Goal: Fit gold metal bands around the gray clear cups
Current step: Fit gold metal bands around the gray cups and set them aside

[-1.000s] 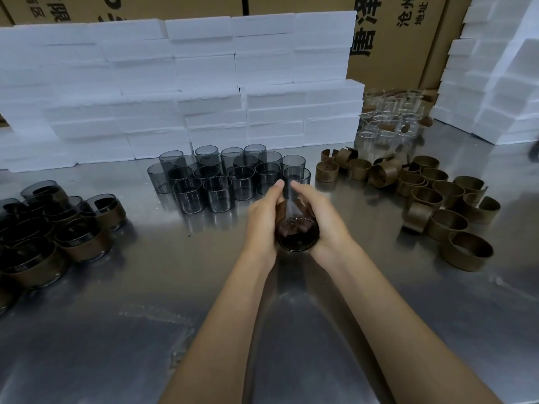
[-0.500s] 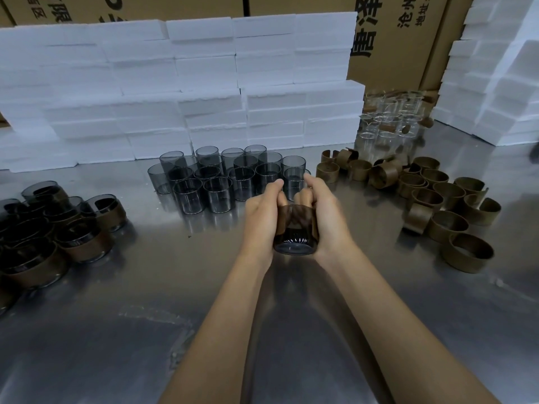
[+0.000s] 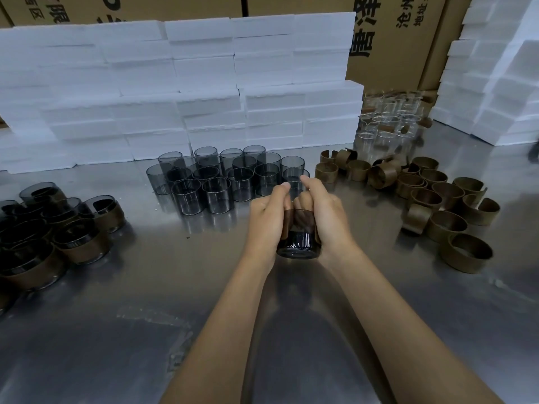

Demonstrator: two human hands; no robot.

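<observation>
While only the head view is available, it shows both hands raised just above the steel surface at centre frame, clasping one gray cup between them. The left hand wraps the cup's left side with fingers curled around it and the thumb extended over the top. The right hand wraps the right side in the same manner, thumb raised at the upper edge. The cup's base faces the camera, and a gold band appears around the part of its body inside the palms; how fully it is seated cannot be told, as the fingers cover it.

Beyond the hands, a cluster of bare gray cups stands upright on the surface. To the right lies a scattered group of loose gold bands, some on edge, some flat. At the left edge sits a group of banded cups, packed close together. Clear cups stand at the far right rear. White foam blocks are stacked along the back, with cardboard cartons behind them and further foam blocks at the right edge.
</observation>
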